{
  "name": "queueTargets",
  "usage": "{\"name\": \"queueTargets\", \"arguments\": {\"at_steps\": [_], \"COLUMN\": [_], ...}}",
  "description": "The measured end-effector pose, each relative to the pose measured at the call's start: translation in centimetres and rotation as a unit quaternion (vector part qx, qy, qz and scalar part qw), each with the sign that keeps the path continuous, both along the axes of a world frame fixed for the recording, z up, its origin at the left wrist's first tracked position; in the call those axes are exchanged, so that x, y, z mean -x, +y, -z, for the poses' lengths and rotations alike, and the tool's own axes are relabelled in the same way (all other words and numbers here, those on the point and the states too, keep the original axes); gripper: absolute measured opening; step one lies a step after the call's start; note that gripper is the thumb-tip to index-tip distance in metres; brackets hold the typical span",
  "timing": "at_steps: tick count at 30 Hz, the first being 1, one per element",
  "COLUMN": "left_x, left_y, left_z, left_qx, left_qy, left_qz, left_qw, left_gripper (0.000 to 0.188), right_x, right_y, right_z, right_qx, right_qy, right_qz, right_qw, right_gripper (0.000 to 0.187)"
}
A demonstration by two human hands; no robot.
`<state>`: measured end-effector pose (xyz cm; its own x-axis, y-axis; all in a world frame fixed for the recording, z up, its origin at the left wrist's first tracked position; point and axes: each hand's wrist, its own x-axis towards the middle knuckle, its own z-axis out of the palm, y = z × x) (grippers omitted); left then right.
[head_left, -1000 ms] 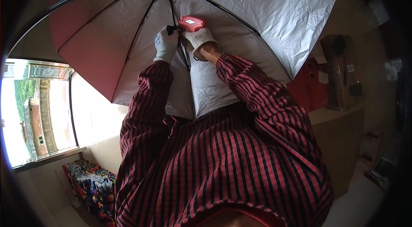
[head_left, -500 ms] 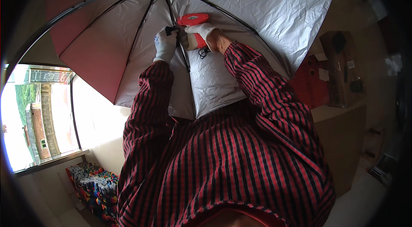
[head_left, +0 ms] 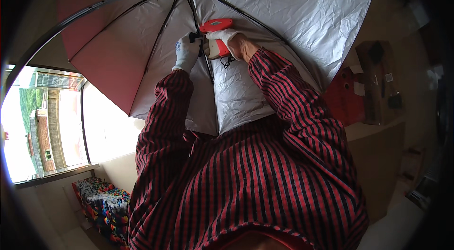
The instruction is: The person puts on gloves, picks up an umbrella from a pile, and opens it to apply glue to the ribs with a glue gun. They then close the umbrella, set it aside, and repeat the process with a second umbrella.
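An open umbrella (head_left: 283, 9), silver inside with reddish panels at the left, spreads in front of me with its dark ribs showing. My left hand (head_left: 187, 52), in a whitish knit glove, is closed at one rib and pinches a small black piece (head_left: 194, 37) there. Just to its right, my right hand (head_left: 231, 42), also in a white glove, grips a red and cream pistol-shaped hand tool (head_left: 216, 25). The tool's front end is close to the rib and the left fingertips; whether it touches cannot be made out. A thin black cord loop (head_left: 227, 63) hangs beneath the tool.
At the right lie a red item (head_left: 344, 99) with round holes and a brown carton or board (head_left: 378, 75) with small things on it. A bright window (head_left: 52, 127) stands at the left, with a colourful patterned bundle (head_left: 101, 202) below it.
The umbrella, both hands and the tool sit slightly lower and farther right in view. The left hand keeps its pinch and the right hand its grip, close together at the same rib.
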<state>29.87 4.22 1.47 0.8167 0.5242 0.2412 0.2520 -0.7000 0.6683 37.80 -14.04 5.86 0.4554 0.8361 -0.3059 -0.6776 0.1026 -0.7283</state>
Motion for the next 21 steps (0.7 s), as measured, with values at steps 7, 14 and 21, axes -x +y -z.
{"name": "queueTargets", "arguments": {"at_steps": [7, 14, 21], "left_x": [0.1, 2.0, 5.0], "left_y": [-1.3, -2.4, -5.2], "left_z": [-1.4, -2.4, -2.9], "left_qx": [-0.004, 0.123, 0.19], "left_qy": [0.013, 0.014, 0.18], "left_qz": [0.02, 0.023, 0.023], "left_qw": [1.0, 0.992, 0.965], "left_gripper": [0.02, 0.018, 0.022], "right_x": [-0.3, -0.5, 7.1], "right_y": [0.6, -1.7, -6.1], "right_z": [-0.6, 0.7, 3.8], "right_qx": [0.049, 0.015, 0.319], "right_qy": [-0.019, -0.015, -0.268], "right_qz": [-0.004, -0.004, -0.081], "right_qw": [0.999, 1.0, 0.905], "right_gripper": [0.015, 0.018, 0.021]}}
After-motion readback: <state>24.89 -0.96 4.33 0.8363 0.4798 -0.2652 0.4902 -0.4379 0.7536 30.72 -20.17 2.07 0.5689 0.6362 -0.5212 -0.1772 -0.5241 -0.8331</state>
